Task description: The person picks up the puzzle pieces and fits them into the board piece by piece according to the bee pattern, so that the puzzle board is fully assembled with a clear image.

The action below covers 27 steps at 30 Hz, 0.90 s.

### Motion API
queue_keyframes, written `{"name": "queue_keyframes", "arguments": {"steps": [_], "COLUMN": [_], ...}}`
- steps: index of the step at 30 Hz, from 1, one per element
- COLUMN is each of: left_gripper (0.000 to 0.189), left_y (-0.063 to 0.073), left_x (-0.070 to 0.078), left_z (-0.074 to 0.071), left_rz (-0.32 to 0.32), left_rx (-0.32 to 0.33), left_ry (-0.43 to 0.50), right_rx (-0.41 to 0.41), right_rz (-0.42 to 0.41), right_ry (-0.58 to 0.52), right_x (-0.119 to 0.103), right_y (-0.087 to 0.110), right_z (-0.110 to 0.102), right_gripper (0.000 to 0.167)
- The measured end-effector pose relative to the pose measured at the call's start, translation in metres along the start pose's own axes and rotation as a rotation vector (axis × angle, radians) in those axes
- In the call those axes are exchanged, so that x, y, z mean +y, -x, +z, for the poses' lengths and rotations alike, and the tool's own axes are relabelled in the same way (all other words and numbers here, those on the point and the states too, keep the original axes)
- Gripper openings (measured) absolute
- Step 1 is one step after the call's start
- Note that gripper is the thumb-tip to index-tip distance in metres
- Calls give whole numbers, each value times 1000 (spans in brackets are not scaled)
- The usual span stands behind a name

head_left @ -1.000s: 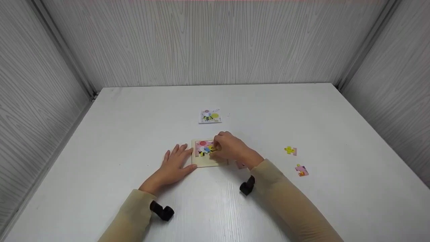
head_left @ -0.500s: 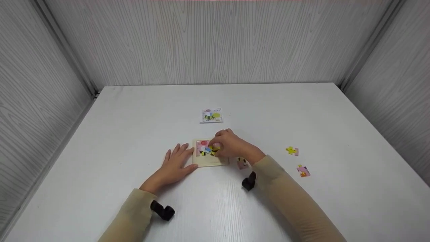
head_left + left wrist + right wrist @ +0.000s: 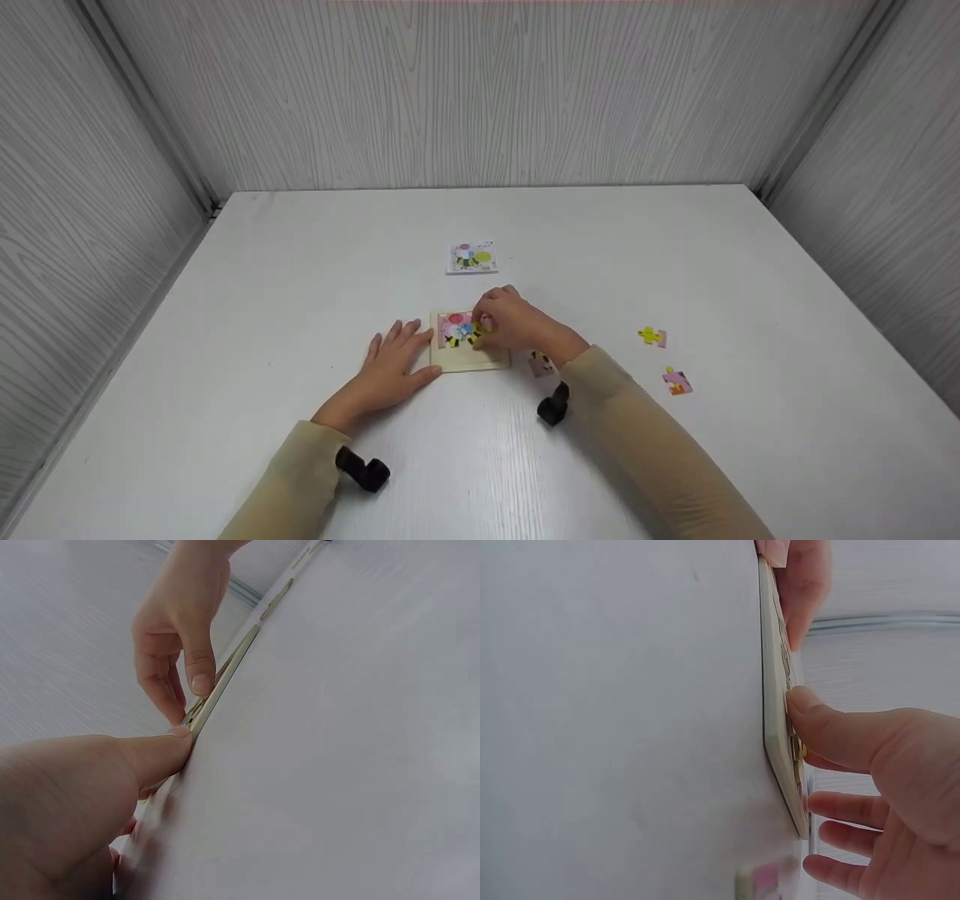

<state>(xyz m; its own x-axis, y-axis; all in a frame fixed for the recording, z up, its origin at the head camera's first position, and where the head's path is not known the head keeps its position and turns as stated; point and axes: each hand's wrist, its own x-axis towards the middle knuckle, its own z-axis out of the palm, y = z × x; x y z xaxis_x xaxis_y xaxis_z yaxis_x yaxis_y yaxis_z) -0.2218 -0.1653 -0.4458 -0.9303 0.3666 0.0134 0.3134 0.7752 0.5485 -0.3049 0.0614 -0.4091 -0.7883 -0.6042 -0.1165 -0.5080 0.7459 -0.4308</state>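
A wooden puzzle tray (image 3: 466,362) lies flat on the white table, with colourful bee-picture pieces (image 3: 455,331) in its upper part and bare wood along its near side. My left hand (image 3: 386,375) rests with spread fingers at the tray's left edge, thumb by its near corner. Over the tray's right half, my right hand (image 3: 516,324) pinches a yellow puzzle piece (image 3: 803,752) between thumb and forefinger, down at the tray. Most of that piece is hidden by the fingers. In the right wrist view, the other right fingers (image 3: 847,806) stay loosely extended.
A loose pink-and-black piece (image 3: 541,364) lies right of the tray, partly under the right wrist. Farther right lie a yellow piece (image 3: 651,337) and a pink-orange piece (image 3: 677,381). A bee picture card (image 3: 472,258) lies behind the tray. Grey panels (image 3: 480,97) wall the table.
My right hand has made small shifts over the tray's right half, and the yellow piece has turned or slid slightly against the bee pieces. My left hand stays at the tray's edge.
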Motion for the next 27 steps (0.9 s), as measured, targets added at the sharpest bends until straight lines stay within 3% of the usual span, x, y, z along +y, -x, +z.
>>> {"name": "queue_keyframes", "arguments": {"steps": [13, 27], "left_gripper": [63, 62], "left_y": [1, 1], "left_x": [3, 0], "left_z": [-2, 1], "left_rz": [-17, -3], "left_rx": [-19, 4], "left_ry": [-3, -1], "right_rx": [-45, -13], "right_rz": [24, -6], "right_ry": [-7, -24], "right_x": [5, 2], "right_y": [2, -2], "right_z": [-2, 2], "right_gripper": [30, 19]}}
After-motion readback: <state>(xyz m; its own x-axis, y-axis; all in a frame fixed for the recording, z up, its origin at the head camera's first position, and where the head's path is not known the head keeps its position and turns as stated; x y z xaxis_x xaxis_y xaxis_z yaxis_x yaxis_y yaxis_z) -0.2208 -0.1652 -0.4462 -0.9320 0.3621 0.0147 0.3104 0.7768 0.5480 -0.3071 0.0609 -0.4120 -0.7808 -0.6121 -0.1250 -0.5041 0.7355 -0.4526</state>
